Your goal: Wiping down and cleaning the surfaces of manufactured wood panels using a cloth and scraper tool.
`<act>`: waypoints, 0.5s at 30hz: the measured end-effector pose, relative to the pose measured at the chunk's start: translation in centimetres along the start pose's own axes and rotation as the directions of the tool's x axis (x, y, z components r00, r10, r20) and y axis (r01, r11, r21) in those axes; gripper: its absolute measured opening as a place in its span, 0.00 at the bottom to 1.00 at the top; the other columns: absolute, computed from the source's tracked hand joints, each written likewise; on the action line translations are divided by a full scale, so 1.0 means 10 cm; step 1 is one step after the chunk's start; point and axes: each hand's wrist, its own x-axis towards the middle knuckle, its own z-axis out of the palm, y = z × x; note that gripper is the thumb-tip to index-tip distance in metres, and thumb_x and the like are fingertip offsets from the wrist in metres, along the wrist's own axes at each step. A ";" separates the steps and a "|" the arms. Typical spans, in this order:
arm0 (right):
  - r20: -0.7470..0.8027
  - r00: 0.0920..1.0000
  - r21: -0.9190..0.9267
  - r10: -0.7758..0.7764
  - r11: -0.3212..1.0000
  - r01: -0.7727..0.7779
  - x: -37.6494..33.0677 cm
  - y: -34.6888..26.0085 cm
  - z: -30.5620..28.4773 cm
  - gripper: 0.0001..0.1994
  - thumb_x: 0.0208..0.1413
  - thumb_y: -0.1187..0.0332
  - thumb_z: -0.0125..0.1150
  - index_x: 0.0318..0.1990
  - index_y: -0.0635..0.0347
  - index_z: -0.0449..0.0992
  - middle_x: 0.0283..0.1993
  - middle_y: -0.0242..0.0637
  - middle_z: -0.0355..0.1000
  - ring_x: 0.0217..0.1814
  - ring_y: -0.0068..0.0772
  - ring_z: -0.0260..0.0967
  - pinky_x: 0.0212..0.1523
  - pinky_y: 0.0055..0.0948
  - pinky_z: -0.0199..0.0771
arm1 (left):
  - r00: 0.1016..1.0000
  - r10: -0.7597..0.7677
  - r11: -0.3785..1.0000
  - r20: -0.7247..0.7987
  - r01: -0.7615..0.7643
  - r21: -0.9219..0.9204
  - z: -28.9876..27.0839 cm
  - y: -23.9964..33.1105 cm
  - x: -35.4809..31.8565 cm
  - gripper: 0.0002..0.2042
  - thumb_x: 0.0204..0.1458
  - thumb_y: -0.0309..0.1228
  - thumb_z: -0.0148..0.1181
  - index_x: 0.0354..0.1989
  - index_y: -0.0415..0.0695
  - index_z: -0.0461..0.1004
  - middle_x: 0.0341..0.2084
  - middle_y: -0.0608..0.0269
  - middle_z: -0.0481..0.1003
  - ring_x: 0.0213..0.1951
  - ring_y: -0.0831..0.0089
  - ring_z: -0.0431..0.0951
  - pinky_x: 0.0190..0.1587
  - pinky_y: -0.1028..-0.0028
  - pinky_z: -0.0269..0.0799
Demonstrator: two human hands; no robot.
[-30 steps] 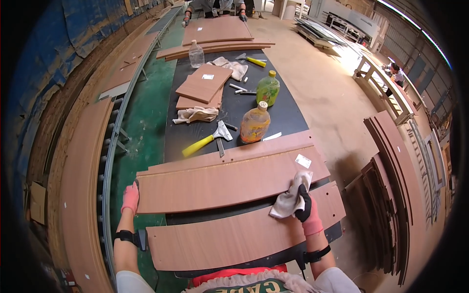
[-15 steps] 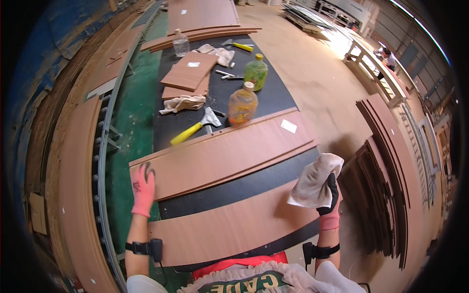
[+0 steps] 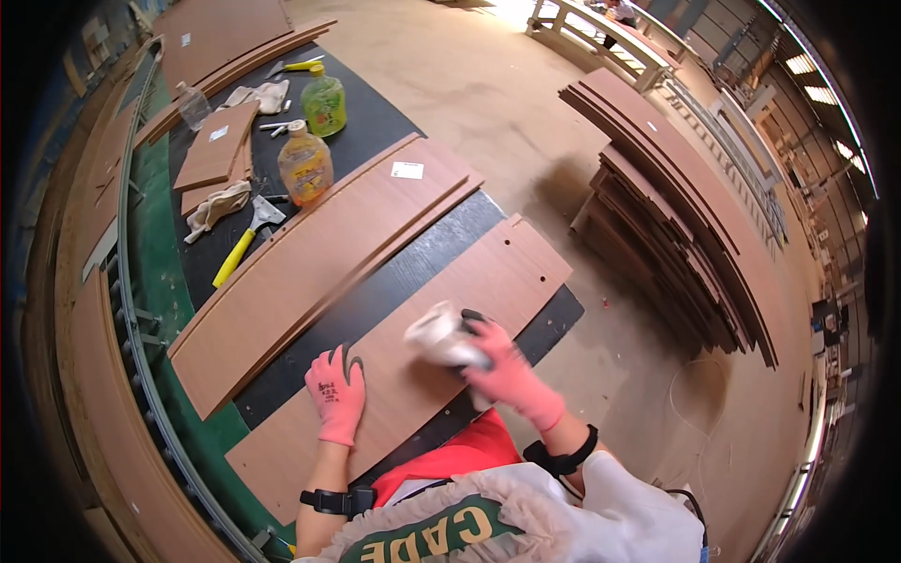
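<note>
A long brown wood panel (image 3: pixel 441 319) with small dark holes near its ends lies slantwise on the black tabletop right before me. Gloved in pink, my left hand (image 3: pixel 336 389) lies on this panel with its fingers stretched out. My right hand (image 3: pixel 507 371), in a pink and black glove, grips a crumpled whitish rag (image 3: pixel 441 336) over the middle of the same panel. The rag is smeared by motion, and I cannot tell whether it touches the wood. Just beyond, more brown panels (image 3: pixel 319 253) lie stacked, with a white label on the top one.
A yellow-handled scraper (image 3: pixel 239 249), an orange bottle (image 3: pixel 305 169), a green bottle (image 3: pixel 325 103) and a clear bottle (image 3: pixel 193 108) stand or lie farther back on the black table (image 3: pixel 375 113). Stacked panels (image 3: pixel 666 216) rise at the right; a roller conveyor (image 3: pixel 141 328) runs along the left.
My right hand has brought the rag in from the right over the near panel. My left hand has shifted from the far panels to the near one. The view has turned right.
</note>
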 end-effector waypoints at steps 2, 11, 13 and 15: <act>0.337 0.939 -0.310 -0.073 0.933 0.184 0.06 -0.31 0.18 0.27 0.37 0.59 0.64 0.47 0.61 0.69 0.55 0.53 0.57 0.60 0.56 0.51 0.63 0.52 0.45 | 1.000 0.008 1.000 0.010 -0.008 -0.012 -0.03 0.00 -0.10 0.19 0.45 0.34 0.56 0.47 0.41 0.69 0.40 0.55 0.68 0.46 0.59 0.66 0.50 0.61 0.58; 0.204 0.977 -0.335 -0.067 0.933 0.134 0.55 0.19 0.62 0.23 0.40 0.61 0.59 0.45 0.61 0.66 0.46 0.47 0.63 0.56 0.47 0.57 0.61 0.47 0.49 | 1.000 -0.009 1.000 0.025 0.009 -0.010 -0.07 -0.02 -0.30 0.18 0.45 0.29 0.54 0.47 0.40 0.68 0.42 0.55 0.67 0.45 0.58 0.65 0.49 0.60 0.58; 0.002 0.988 -0.435 0.155 0.889 -0.139 0.92 0.78 0.27 0.23 0.43 0.60 0.56 0.47 0.62 0.67 0.46 0.46 0.65 0.56 0.45 0.58 0.62 0.44 0.48 | 1.000 -0.015 1.000 0.026 0.015 -0.021 -0.12 0.06 -0.27 0.18 0.45 0.28 0.55 0.47 0.40 0.68 0.41 0.55 0.67 0.45 0.58 0.65 0.49 0.60 0.58; -0.264 0.930 -0.528 0.254 0.769 -0.360 1.01 1.51 -0.05 0.24 0.48 0.59 0.53 0.51 0.62 0.66 0.52 0.46 0.64 0.59 0.46 0.56 0.63 0.44 0.45 | 1.000 -0.001 1.000 0.020 0.001 -0.026 -0.09 0.10 -0.26 0.18 0.45 0.28 0.55 0.46 0.40 0.68 0.41 0.55 0.67 0.45 0.58 0.65 0.49 0.60 0.58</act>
